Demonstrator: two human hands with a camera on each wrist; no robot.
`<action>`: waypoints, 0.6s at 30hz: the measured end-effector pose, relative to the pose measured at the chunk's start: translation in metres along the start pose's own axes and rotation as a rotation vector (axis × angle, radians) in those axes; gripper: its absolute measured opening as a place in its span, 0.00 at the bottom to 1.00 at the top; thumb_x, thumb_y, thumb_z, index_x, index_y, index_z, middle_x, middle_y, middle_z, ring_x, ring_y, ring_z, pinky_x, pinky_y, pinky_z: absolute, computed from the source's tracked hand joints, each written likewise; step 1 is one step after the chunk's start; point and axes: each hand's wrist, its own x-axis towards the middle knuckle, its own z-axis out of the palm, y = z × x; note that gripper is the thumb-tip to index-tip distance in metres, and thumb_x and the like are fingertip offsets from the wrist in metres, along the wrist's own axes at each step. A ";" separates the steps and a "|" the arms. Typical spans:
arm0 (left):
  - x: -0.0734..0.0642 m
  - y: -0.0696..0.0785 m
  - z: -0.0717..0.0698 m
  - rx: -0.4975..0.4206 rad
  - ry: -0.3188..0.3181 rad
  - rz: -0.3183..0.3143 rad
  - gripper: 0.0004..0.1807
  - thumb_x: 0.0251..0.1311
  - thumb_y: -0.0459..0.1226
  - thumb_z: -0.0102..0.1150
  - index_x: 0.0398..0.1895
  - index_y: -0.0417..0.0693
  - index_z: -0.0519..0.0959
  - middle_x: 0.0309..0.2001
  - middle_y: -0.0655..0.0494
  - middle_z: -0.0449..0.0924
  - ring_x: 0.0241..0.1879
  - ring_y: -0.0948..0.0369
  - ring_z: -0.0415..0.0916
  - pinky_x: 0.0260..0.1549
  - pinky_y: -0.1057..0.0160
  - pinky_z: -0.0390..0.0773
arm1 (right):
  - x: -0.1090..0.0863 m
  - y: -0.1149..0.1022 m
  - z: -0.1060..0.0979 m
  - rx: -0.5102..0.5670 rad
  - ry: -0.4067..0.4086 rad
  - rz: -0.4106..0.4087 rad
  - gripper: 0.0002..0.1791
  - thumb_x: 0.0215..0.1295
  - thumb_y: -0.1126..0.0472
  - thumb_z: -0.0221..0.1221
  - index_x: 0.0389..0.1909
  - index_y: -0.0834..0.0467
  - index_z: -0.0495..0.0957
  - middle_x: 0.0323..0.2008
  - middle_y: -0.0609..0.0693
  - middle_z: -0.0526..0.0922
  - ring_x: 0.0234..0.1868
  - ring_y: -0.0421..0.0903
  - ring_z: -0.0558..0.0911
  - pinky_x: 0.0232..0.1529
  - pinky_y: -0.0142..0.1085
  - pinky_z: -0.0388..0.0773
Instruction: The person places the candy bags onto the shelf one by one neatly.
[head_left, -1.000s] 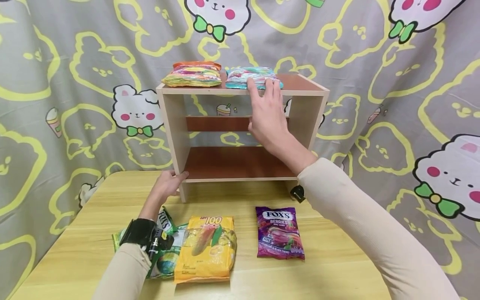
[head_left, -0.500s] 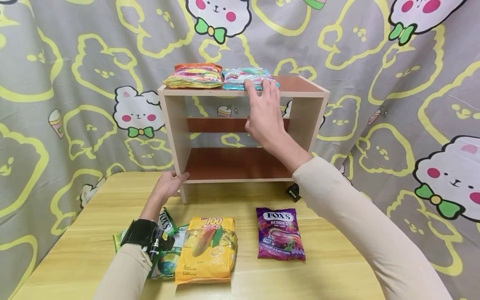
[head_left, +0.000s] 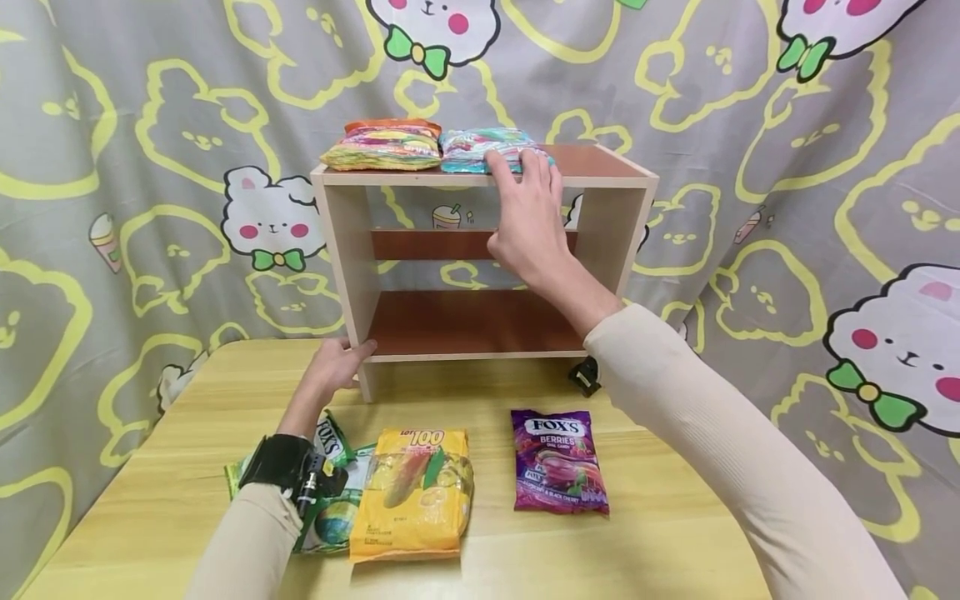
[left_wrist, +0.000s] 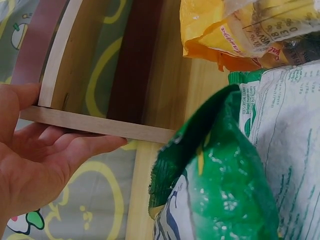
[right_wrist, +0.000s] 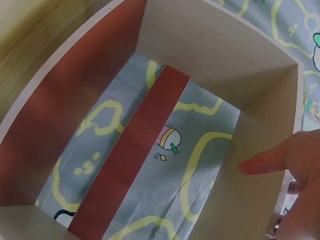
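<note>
My left hand (head_left: 333, 369) grips the left side panel of a small wooden shelf unit (head_left: 480, 321). In the left wrist view the thumb lies on one face of the panel (left_wrist: 100, 123) and the fingers on the other. On the top board, my right hand (head_left: 531, 221) rests its fingers on the front of a teal candy bag (head_left: 468, 148). Its thumb (right_wrist: 265, 164) extends below that board in the right wrist view, where the bag is out of sight. An orange and yellow candy bag (head_left: 386, 146) lies left of the teal one, their sides touching or nearly so.
On the wooden table (head_left: 645, 533) lie a yellow mango candy bag (head_left: 412, 500), a purple Fox's berries bag (head_left: 558, 467) and green candy packs (head_left: 337, 517), partly covered by my left forearm. A black object (head_left: 585, 375) sits by the unit's right leg. A patterned curtain (head_left: 750, 208) hangs behind.
The teal bag has slid left along the top board, up to the orange and yellow bag, with my right hand moving along. My left hand keeps its place on the panel.
</note>
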 end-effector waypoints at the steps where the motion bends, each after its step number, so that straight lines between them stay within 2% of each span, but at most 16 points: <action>1: 0.000 0.000 0.000 0.002 0.000 -0.003 0.33 0.76 0.51 0.47 0.74 0.36 0.64 0.71 0.34 0.66 0.70 0.39 0.66 0.59 0.42 0.79 | 0.000 0.000 0.000 0.000 -0.006 0.002 0.49 0.50 0.71 0.62 0.76 0.48 0.58 0.71 0.61 0.59 0.77 0.57 0.52 0.81 0.50 0.38; 11: -0.002 0.000 0.000 0.006 -0.009 -0.019 0.33 0.77 0.50 0.47 0.75 0.37 0.63 0.72 0.34 0.65 0.70 0.39 0.65 0.59 0.42 0.78 | -0.004 0.003 0.002 0.027 -0.014 -0.013 0.53 0.49 0.74 0.59 0.79 0.47 0.54 0.75 0.61 0.55 0.79 0.57 0.49 0.82 0.49 0.35; 18: -0.002 0.000 0.000 0.004 -0.011 -0.007 0.33 0.77 0.50 0.47 0.74 0.37 0.63 0.72 0.34 0.65 0.71 0.39 0.65 0.60 0.42 0.78 | -0.004 0.003 -0.001 0.034 -0.019 -0.014 0.51 0.52 0.74 0.57 0.79 0.48 0.54 0.76 0.61 0.54 0.80 0.57 0.49 0.82 0.48 0.36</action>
